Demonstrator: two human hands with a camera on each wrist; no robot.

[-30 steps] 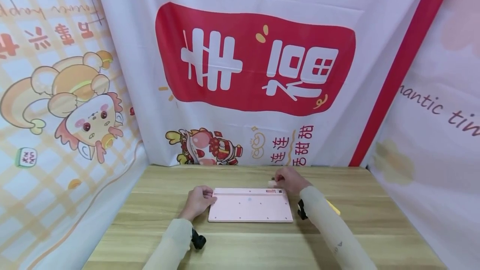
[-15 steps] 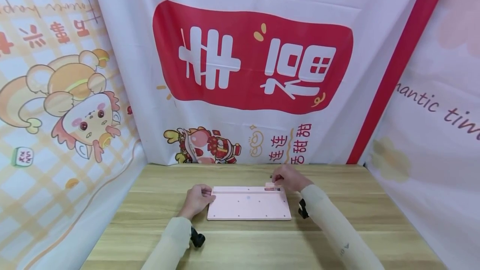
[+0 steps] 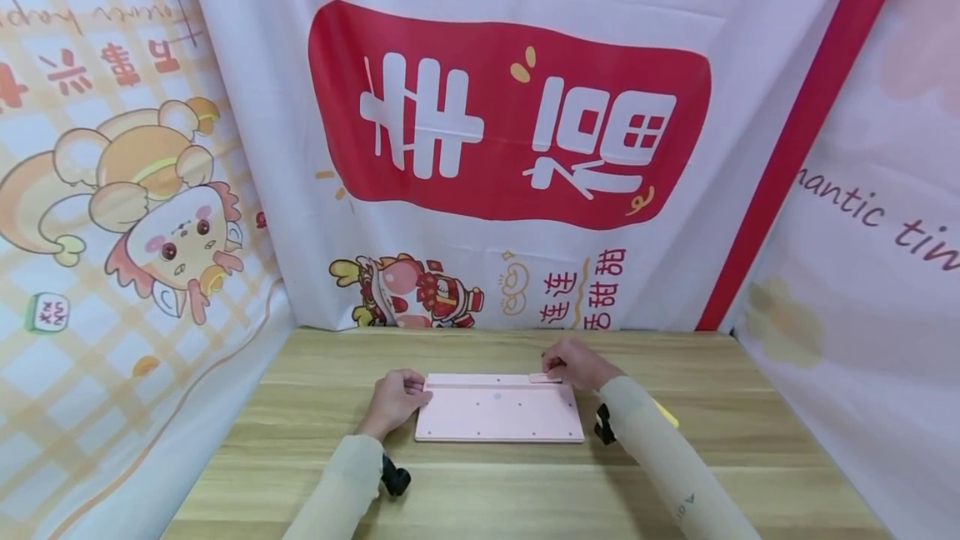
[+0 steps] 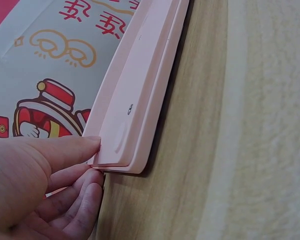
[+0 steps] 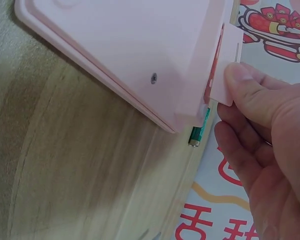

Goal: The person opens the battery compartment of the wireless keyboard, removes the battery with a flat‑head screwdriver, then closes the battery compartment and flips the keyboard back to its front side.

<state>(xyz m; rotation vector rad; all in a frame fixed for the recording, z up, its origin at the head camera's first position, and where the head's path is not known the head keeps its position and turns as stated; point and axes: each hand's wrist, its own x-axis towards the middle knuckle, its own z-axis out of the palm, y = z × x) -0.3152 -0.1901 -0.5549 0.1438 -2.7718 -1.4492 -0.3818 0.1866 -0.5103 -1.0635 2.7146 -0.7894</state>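
Note:
A pale pink keyboard (image 3: 495,419) lies face down on the table, screws showing on its underside. At its left end my left hand (image 3: 393,402) pinches the far corner, thumb on top and fingers beneath, as the left wrist view shows. My right hand (image 3: 581,363) is at the far right corner. Its thumb and fingers pinch a small pink battery cover (image 5: 227,55), which sits slightly tilted over the battery slot; a thin red strip shows in the gap. Beyond the keyboard's edge, close to the right fingers, lies a green battery (image 5: 197,131), partly hidden.
The wood-grain table (image 3: 480,494) runs back to a printed white cloth (image 3: 495,273). More printed cloth hangs at both sides. A yellow object (image 3: 666,414) lies partly hidden behind the right forearm.
My right hand has brought the battery cover from behind the keyboard's far edge down over the slot, hiding most of the red label. The left hand keeps its place.

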